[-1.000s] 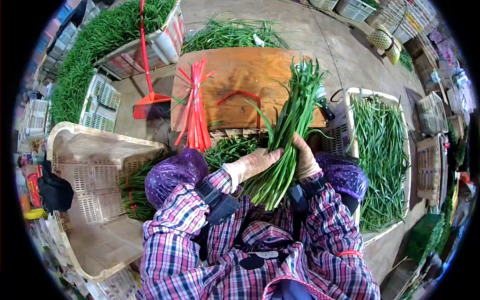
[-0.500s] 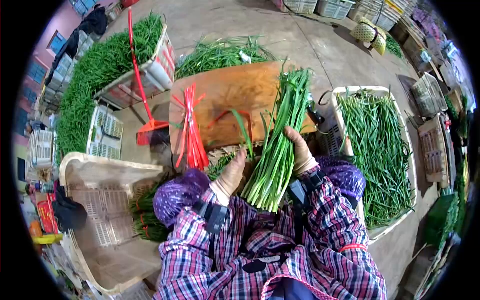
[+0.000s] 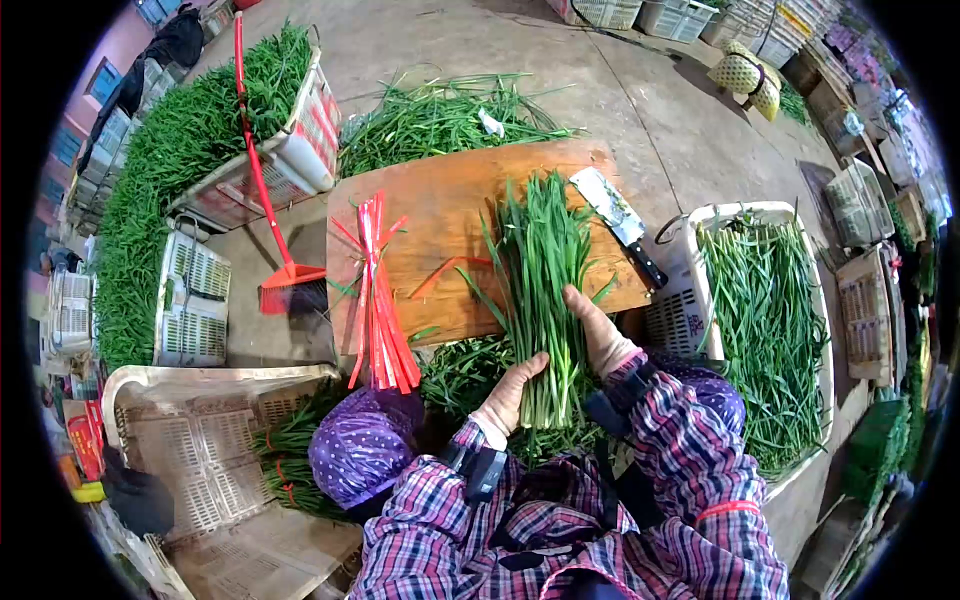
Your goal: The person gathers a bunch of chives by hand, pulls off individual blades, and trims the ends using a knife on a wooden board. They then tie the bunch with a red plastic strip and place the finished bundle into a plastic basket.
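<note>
Chive bunch is laid on the bench, right of centre, with stalk ends over the near edge. The ends are gripped by curled left hand fingers, the right side by wrapped right hand fingers. Risk: blades splay if grip is slackened; cleaver lies close by. Counted: one bunch, one cleaver, one red tie sheaf, one loose tie.

Produce market, crates of chives
</note>
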`<state>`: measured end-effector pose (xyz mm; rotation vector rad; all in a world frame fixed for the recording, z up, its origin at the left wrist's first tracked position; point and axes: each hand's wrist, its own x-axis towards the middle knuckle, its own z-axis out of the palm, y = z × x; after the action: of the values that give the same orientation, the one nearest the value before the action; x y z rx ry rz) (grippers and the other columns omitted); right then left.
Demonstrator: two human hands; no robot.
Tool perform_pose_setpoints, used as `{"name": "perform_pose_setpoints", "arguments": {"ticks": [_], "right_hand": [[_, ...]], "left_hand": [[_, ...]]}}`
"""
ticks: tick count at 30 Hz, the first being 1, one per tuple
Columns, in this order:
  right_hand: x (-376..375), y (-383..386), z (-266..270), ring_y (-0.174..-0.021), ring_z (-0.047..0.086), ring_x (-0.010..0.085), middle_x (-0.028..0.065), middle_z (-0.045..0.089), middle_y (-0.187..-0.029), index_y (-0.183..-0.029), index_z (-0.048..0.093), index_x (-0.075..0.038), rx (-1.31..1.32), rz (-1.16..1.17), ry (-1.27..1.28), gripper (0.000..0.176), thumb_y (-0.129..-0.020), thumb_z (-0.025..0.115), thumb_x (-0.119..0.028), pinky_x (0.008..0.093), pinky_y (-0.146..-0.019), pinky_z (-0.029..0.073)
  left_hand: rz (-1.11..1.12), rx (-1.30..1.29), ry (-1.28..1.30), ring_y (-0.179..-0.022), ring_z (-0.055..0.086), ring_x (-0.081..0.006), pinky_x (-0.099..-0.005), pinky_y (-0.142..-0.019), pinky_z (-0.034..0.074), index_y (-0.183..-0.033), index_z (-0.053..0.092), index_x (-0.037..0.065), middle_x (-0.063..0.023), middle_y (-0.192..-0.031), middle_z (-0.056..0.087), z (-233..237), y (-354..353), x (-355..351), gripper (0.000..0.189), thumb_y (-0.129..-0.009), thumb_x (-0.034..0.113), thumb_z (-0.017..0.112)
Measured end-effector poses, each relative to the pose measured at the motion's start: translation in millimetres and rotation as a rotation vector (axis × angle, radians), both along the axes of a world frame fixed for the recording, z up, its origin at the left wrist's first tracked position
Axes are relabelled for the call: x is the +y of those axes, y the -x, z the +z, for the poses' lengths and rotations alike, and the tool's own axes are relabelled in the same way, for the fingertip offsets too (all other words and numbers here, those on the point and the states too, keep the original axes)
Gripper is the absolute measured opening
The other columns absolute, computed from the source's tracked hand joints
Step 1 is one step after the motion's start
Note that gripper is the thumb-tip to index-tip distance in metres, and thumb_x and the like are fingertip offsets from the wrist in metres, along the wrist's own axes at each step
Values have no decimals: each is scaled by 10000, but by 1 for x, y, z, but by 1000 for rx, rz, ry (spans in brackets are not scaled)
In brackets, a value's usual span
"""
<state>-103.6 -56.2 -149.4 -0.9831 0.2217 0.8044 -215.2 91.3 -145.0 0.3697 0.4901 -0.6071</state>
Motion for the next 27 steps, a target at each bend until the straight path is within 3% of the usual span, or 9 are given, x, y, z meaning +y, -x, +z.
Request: {"name": "perform_pose_setpoints", "arguments": {"ticks": [1, 3, 5, 9, 14, 18, 25, 27], "right_hand": [[-2, 10, 15, -1167, 475, 194, 123, 491, -1289, -1338, 387, 7, -56, 23, 38, 721, -835, 618, -455, 335, -994, 363], [-16, 30, -11, -1187, 456, 206, 122, 484, -1299, -1388, 300, 6, -150, -37, 130, 775, -828, 656, -395, 343, -1004, 355], [-10, 54, 29, -1189, 447, 210, 110, 480, -1299, -1422, 238, -28, -119, -67, 113, 804, -814, 706, -270, 344, -1006, 356], [-2, 88, 31, -1062, 537, 194, 108, 540, -1216, -1417, 243, -29, -211, -163, 388, 811, -775, 737, -74, 314, -917, 439], [-9, 109, 31, -1006, 567, 174, 118, 567, -1172, -1414, 237, -10, -82, -299, 382, 809, -762, 714, 12, 300, -863, 480], [-22, 120, 30, -984, 579, 176, 119, 568, -1176, -1404, 267, 5, -60, -340, 361, 774, -761, 699, 24, 285, -865, 475], [-26, 125, 26, -941, 591, 166, 84, 612, -1089, -1239, 471, 5, 47, -348, 331, 434, -851, 638, -94, 280, -837, 472], [-20, 129, 29, -975, 567, 162, 76, 595, -1117, -1270, 437, -4, -53, -269, 345, 495, -839, 664, -92, 285, -865, 461]], "left_hand": [[8, 23, -60, -796, 651, -178, -336, -717, 548, -1080, 591, 58, -56, -915, 667, 7, -3, -1, 377, -832, 330, 670], [44, -13, -177, -825, 648, -169, -335, -729, 551, -1102, 578, 53, -61, -965, 657, -8, -7, -5, 358, -840, 279, 669], [50, -32, -168, -857, 644, -166, -322, -751, 549, -1132, 566, 48, -61, -1016, 645, -13, -6, -8, 340, -850, 214, 658], [-11, -134, -276, -850, 612, -144, -303, -760, 522, -1113, 580, 62, -13, -972, 642, -30, 1, -17, 398, -789, 258, 702], [-125, -64, -219, -874, 623, -161, -323, -779, 527, -1116, 566, 57, -33, -992, 634, -20, 4, -11, 403, -800, 267, 701], [-108, -108, -204, -880, 632, -176, -339, -776, 535, -1146, 556, 49, -53, -1008, 635, -9, 6, -11, 440, -793, 265, 708], [-151, -59, -189, -824, 654, -193, -345, -731, 562, -1131, 560, 22, -72, -966, 652, -11, 7, -11, 454, -788, 274, 719], [-130, -39, -249, -835, 647, -190, -346, -726, 557, -1135, 564, 38, -67, -989, 649, -14, 7, -12, 469, -771, 276, 739]]}}
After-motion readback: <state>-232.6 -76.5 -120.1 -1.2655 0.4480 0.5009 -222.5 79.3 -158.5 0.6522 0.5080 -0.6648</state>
